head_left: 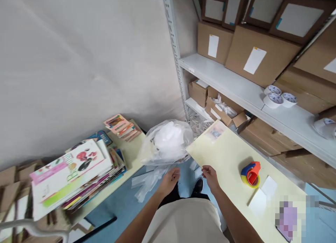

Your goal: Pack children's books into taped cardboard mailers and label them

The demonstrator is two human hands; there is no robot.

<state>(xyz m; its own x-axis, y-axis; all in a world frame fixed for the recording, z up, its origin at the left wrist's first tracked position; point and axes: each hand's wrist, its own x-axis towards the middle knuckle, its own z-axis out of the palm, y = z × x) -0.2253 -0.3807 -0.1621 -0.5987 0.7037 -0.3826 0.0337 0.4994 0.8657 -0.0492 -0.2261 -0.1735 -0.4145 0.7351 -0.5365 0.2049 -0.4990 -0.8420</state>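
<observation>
My left hand is held out in front of my waist, its fingers curled inward. Whatever it may hold is hidden. Behind it lie translucent plastic strips and a clear bag stuffed with white material. My right hand is near the left edge of the pale yellow table, thumb and fingers brought together. I cannot make out anything between them. On that table are a tape dispenser in red, blue and yellow, and white cards.
At left, stacked magazines and small picture cards lie on another table. A metal shelf at right carries cardboard boxes and white tape rolls. A phone-like purple item, pixelated, lies at lower right.
</observation>
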